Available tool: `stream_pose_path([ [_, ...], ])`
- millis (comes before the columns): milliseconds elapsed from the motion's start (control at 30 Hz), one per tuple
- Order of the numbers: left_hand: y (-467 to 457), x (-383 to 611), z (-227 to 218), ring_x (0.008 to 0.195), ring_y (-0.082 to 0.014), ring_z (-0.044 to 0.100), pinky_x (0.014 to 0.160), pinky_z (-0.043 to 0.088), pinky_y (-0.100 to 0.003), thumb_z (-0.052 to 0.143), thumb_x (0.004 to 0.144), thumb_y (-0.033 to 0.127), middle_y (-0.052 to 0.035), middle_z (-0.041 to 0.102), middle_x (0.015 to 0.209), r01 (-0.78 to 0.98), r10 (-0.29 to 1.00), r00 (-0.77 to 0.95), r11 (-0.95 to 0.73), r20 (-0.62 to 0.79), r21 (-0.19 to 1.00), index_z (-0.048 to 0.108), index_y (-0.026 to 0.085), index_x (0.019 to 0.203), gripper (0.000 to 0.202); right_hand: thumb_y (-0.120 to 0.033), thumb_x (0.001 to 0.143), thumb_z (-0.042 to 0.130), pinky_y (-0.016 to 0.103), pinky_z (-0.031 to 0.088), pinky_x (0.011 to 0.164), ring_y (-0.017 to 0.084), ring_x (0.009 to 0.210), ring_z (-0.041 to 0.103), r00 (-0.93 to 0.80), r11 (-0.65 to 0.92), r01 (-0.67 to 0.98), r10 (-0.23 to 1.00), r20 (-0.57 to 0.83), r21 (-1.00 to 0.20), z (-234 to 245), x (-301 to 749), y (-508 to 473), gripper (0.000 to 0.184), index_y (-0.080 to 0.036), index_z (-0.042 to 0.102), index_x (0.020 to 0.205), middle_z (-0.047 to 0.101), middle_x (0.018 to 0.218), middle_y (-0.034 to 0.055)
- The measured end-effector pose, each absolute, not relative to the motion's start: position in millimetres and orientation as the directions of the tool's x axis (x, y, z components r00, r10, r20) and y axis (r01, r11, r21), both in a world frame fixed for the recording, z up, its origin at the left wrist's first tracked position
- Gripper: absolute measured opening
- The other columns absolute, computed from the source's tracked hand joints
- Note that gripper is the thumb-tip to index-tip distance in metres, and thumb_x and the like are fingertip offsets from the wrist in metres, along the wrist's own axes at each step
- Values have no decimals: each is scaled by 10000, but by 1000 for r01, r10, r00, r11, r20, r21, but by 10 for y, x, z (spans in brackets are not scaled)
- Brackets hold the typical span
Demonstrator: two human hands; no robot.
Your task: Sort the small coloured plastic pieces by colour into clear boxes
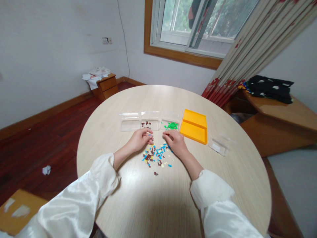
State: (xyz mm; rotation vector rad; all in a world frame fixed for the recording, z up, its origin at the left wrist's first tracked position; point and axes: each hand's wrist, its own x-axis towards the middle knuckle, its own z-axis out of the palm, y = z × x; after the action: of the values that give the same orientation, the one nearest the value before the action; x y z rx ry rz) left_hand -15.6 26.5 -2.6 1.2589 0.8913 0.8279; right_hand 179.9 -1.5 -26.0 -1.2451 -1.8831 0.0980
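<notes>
A loose pile of tiny building bricks (155, 153), brown, blue, yellow and cream, lies on the round table. My left hand (140, 140) is at the pile's upper left, fingers curled in a pinch, with a small blue brick (149, 135) at the fingertips. Across from it my right hand (176, 142) hovers at the pile's upper right, thumb and fingers pressed together; anything between them is too small to see. Just beyond my left hand is a clear box with brown bricks (146, 123). Past my right hand, green bricks (172, 125) lie in another clear box.
A clear box (130, 125) stands at the left of the row. To the right are an open yellow case (193, 126) and a small clear box (218, 147). The round table (119, 201) stands near a window, a curtain (237, 49) and a wooden desk (277, 129).
</notes>
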Motion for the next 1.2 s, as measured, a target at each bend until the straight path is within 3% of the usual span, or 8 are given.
stream_pose_path([
  [367, 278, -138, -110, 603, -115, 650, 657, 530, -251, 634, 720, 105, -16, 664, 655, -54, 855, 511, 133, -87, 990, 603, 101, 874, 156, -152, 843, 540, 294, 495, 713, 167, 768, 622, -170, 578, 605, 765, 621, -547, -152, 1448, -173, 117, -200, 644, 868, 690, 814, 46],
  [600, 295, -160, -191, 649, -138, 656, 667, 516, -271, 605, 723, 148, -26, 674, 729, 4, 843, 538, -30, 23, 1000, 624, 123, 844, 125, -153, 828, 548, 274, 484, 671, 158, 702, 601, -134, 533, 604, 801, 584, -592, -122, 1412, -191, 102, -196, 635, 797, 664, 755, 32],
  [967, 256, -197, -26, 642, -142, 641, 655, 494, -261, 535, 788, 182, -9, 645, 654, 168, 832, 535, -277, 148, 946, 606, 143, 797, 81, -200, 831, 555, 273, 462, 649, 150, 679, 573, -109, 482, 591, 842, 528, -647, -108, 1420, -191, 78, -202, 622, 790, 652, 755, 26],
  [1100, 318, -289, 37, 570, -135, 599, 639, 481, -259, 472, 828, 186, 3, 621, 579, 357, 883, 413, -380, 221, 853, 620, 140, 865, 159, -96, 779, 530, 290, 455, 683, 160, 726, 558, -235, 561, 561, 813, 533, -609, -94, 1440, -193, 128, -195, 611, 770, 627, 726, 27],
  [1200, 402, -395, 87, 719, -158, 619, 725, 475, -276, 474, 816, 155, -49, 688, 782, 523, 872, 318, -489, 372, 699, 641, 140, 863, 174, -17, 721, 491, 305, 447, 717, 161, 740, 540, -355, 615, 523, 787, 505, -590, -89, 1470, -189, 206, -193, 594, 693, 612, 705, 24],
])
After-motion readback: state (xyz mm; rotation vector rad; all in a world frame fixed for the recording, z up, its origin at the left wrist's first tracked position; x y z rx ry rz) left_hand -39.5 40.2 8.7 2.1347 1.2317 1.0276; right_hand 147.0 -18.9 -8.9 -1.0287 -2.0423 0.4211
